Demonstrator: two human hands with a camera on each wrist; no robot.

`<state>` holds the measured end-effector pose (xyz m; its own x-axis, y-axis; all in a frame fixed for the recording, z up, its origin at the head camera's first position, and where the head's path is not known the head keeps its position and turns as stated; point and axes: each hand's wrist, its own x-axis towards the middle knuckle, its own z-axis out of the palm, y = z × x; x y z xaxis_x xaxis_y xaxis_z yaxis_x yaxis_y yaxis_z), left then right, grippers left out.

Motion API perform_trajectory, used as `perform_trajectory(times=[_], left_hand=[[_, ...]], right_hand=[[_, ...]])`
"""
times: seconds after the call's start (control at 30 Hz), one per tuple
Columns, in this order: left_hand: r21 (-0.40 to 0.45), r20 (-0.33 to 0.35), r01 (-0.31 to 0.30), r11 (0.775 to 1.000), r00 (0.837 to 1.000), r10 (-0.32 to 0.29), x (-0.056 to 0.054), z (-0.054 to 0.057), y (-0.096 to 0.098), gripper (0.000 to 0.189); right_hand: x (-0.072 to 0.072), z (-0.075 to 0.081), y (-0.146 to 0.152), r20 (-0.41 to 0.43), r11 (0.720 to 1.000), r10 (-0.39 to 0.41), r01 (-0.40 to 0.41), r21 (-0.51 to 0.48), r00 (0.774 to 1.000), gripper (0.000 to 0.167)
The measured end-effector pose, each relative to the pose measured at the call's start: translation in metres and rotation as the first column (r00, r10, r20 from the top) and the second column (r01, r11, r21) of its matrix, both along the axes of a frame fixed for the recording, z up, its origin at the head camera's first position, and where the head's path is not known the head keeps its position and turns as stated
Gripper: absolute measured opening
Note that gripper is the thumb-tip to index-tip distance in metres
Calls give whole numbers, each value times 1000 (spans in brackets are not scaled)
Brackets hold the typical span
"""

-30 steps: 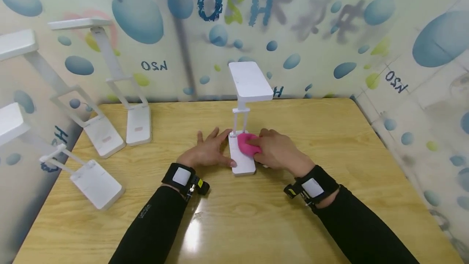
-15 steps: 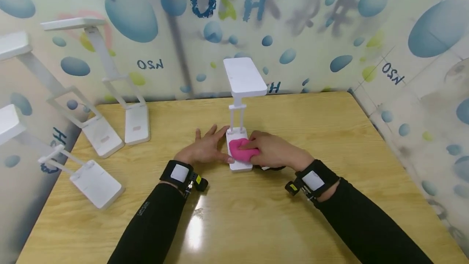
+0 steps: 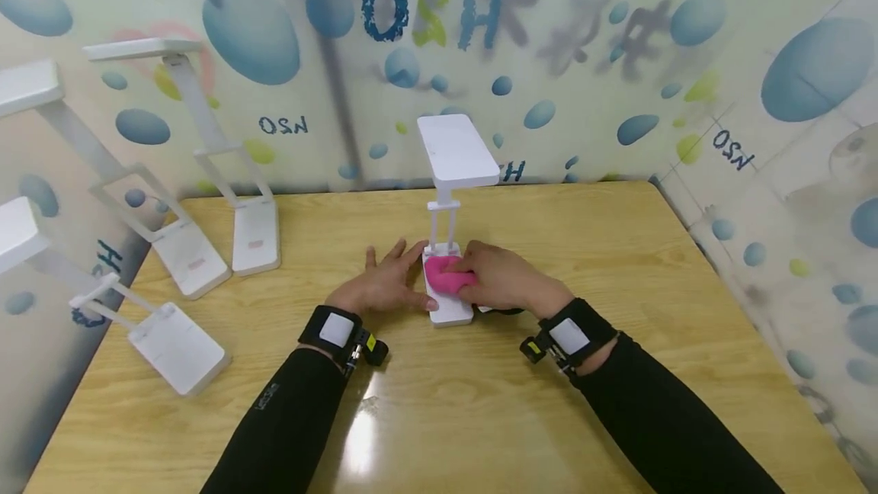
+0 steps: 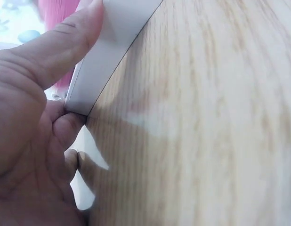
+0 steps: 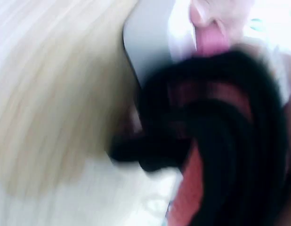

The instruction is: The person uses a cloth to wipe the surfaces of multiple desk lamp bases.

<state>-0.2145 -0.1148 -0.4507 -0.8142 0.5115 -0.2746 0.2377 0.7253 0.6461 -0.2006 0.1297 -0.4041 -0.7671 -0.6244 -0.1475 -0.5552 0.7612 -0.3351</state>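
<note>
A white desk lamp stands upright at the middle of the table. My left hand, fingers spread, steadies its base: thumb on the left edge, index finger at the rear corner. In the left wrist view, the thumb lies along the base's side wall. My right hand holds a bunched pink cloth against the top of the base. In the right wrist view, a blurred black band with reddish parts hides most of that hand; I cannot tell what it is.
Three more white lamps stand at the left: one at the front, one in the middle and one at the back. A patterned wall borders the far edge of the wooden table.
The pink cloth and right hand slid left and toward me over the base, then slightly back away from me. The left hand keeps its place on the lamp. The head view shifted slightly.
</note>
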Motion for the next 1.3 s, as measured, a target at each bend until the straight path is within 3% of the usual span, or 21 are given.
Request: perform_trajectory(times=[0.1, 0.3, 0.5, 0.63, 0.73, 0.87, 0.93, 1.03, 1.17, 1.3], left_hand=[[5, 9, -6, 1000, 1000, 6, 0, 2, -3, 118], [14, 6, 9, 1000, 1000, -9, 0, 3, -4, 116], [-28, -10, -9, 1000, 1000, 9, 2, 0, -3, 115], [1, -22, -4, 1000, 1000, 4, 0, -1, 0, 114], [12, -10, -4, 1000, 1000, 4, -1, 1, 1, 115], [27, 3, -10, 1000, 1000, 10, -3, 1, 1, 117], [50, -5, -8, 999, 1000, 8, -4, -5, 2, 119], [68, -10, 2, 998, 1000, -2, -3, -8, 3, 121], [23, 1, -19, 1000, 1000, 19, -3, -1, 4, 112], [2, -46, -88, 996, 995, 88, -11, 10, 7, 82]], right_hand=[[0, -4, -9, -74, 1000, 12, -10, 24, 997, 42], [0, -6, 9, 101, 998, 32, -27, -60, 994, 47], [-2, -17, 10, -48, 999, -37, 35, -26, 998, 48], [9, -10, 18, 51, 999, 4, -2, -47, 999, 47], [7, -5, 24, 117, 997, 33, -25, -71, 993, 44], [-4, -11, 19, 19, 997, -38, 39, -63, 999, 44], [-4, -14, 19, -5, 996, -61, 61, -67, 998, 48], [4, -15, 26, 114, 993, -44, 56, -103, 993, 46], [15, -13, 37, 298, 981, 8, 50, -186, 955, 40], [16, -12, 39, 313, 970, 44, 34, -239, 949, 40]])
